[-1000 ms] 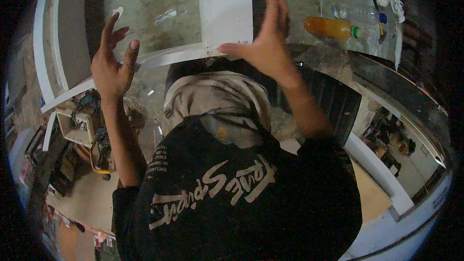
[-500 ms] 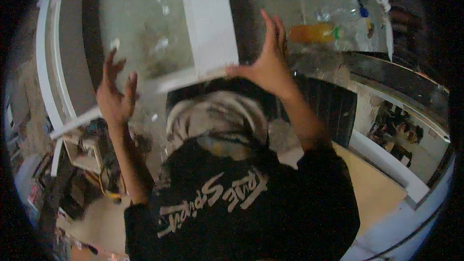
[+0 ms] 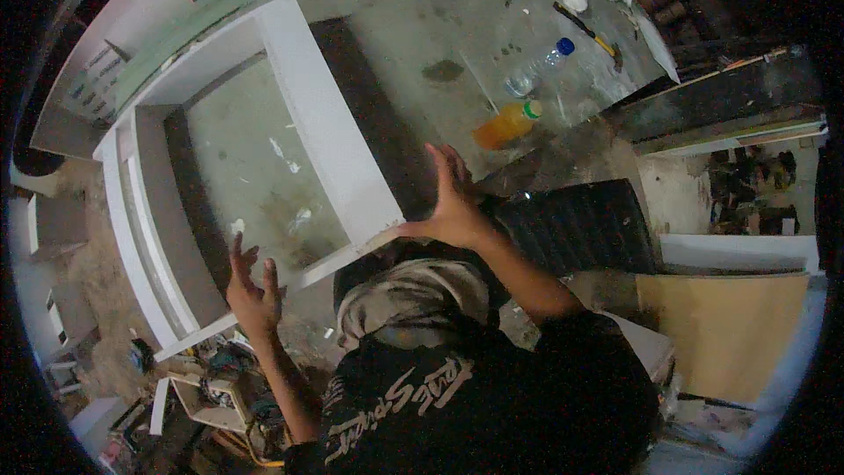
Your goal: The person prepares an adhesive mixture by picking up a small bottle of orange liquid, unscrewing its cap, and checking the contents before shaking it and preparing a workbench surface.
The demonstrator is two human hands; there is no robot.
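A rectangular white frame of boards (image 3: pixel 330 136) lies on the floor in front of me, its near rail crossing close to my lap. My left hand (image 3: pixel 253 295) is over that near rail, fingers apart and slightly bent; whether it touches the rail I cannot tell. At the near right corner of the frame is my right hand (image 3: pixel 457 211), its thumb at the board's end and its fingers stretched up and apart. Neither hand wraps around anything. Part of the near rail is hidden behind my left hand.
To the right of the frame lie an orange drink bottle (image 3: pixel 505 126), a clear bottle with blue cap (image 3: pixel 538 69) and a hammer (image 3: pixel 602 42). A black ribbed panel (image 3: pixel 571 229) lies beside my right arm. Left, a small wooden box frame (image 3: pixel 207 405) sits among clutter.
The view has turned and widened, so the frame's far end and the hammer now show clearly. Both hands remain spread near the near rail.
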